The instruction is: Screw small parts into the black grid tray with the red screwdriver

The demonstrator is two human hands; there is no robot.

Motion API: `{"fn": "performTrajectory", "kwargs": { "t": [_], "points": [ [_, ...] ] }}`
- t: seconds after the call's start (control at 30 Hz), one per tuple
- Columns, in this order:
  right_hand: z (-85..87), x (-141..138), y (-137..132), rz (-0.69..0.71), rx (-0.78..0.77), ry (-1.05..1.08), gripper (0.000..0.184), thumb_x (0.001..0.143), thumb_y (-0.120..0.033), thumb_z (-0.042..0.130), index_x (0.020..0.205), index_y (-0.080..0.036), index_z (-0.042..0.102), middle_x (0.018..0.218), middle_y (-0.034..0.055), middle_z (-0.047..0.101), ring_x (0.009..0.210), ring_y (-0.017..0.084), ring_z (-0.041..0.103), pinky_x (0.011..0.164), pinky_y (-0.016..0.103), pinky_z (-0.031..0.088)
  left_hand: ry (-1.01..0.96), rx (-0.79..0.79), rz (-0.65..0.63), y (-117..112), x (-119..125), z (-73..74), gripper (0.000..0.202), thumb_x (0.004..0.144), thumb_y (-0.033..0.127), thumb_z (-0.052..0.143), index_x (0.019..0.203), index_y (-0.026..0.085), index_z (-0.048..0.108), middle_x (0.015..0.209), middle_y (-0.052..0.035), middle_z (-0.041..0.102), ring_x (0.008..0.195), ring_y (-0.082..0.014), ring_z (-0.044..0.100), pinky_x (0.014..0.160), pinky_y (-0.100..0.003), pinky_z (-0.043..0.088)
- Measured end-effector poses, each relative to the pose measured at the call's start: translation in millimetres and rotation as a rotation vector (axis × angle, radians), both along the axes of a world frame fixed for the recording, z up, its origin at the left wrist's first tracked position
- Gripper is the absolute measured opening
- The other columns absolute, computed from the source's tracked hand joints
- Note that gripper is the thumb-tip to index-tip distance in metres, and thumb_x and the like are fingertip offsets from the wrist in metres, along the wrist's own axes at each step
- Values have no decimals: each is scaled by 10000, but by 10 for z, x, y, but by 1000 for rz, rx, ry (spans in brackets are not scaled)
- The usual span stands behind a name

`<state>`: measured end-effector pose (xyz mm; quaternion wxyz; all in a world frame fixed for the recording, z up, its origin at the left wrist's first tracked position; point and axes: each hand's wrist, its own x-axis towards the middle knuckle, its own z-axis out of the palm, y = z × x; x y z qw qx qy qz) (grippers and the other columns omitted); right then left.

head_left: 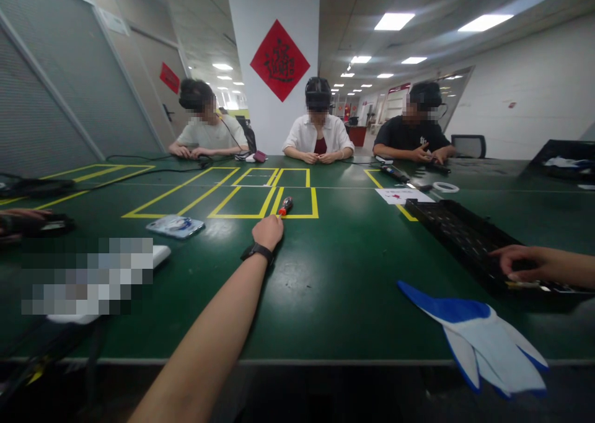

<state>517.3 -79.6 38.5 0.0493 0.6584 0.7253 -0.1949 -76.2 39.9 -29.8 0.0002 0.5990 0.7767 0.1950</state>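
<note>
My left hand reaches far out over the green table, with a dark watch on its wrist. I see it from behind, with the fingers curled into a loose fist and nothing visible in them. Just beyond its knuckles lies a small red-and-black screwdriver, on the yellow tape line of a marked box; whether the hand touches it I cannot tell. My right hand is out of view.
A white-and-blue glove lies at the near right edge. A co-worker's hand rests on a long black tray. A phone lies to the left, and another person's hand is at the far left. Three people sit across the table.
</note>
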Motion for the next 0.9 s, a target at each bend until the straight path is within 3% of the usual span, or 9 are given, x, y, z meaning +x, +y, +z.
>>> {"fn": "performTrajectory", "kwargs": {
  "t": [0.1, 0.2, 0.47, 0.6, 0.9],
  "points": [
    [44, 16, 5, -5, -105, 80, 325, 707, -494, 584, 818, -209, 694, 1376, 87, 426, 1195, 307, 467, 928, 344, 434, -1, -5, 7, -5, 9, 12, 460, 884, 415, 272, 966, 148, 638, 1004, -158, 654, 913, -264, 612, 718, -328, 465],
    [90, 91, -32, -16, -13, 6, 366, 688, -517, 601, 869, -217, 708, 1337, 94, 470, 1217, 328, 438, 977, 379, 397, 11, -15, 8, -6, 14, 11, 466, 886, 411, 266, 967, 145, 640, 1009, -158, 655, 920, -263, 610, 726, -327, 465],
    [8, 262, -176, -24, -21, -25, 366, 702, -542, 585, 945, -301, 715, 1337, 52, 482, 1201, 296, 466, 973, 333, 414, 37, -2, -5, 7, 7, -11, 457, 881, 414, 272, 962, 151, 637, 985, -156, 657, 906, -270, 613, 715, -338, 466],
    [7, 201, -168, 10, -53, -14, 390, 729, -542, 553, 991, -295, 701, 1357, 70, 453, 1241, 296, 423, 1017, 356, 360, 32, 7, -2, 0, 5, -16, 456, 883, 416, 268, 952, 156, 636, 983, -150, 659, 900, -272, 616, 709, -338, 468],
    [47, 33, -146, 2, -46, -7, 317, 684, -494, 595, 862, -266, 727, 1344, 66, 468, 1210, 327, 449, 957, 380, 421, 44, 18, -8, -23, 1, -26, 443, 888, 377, 267, 963, 145, 636, 970, -156, 662, 901, -268, 617, 727, -340, 463]
  ]
}}
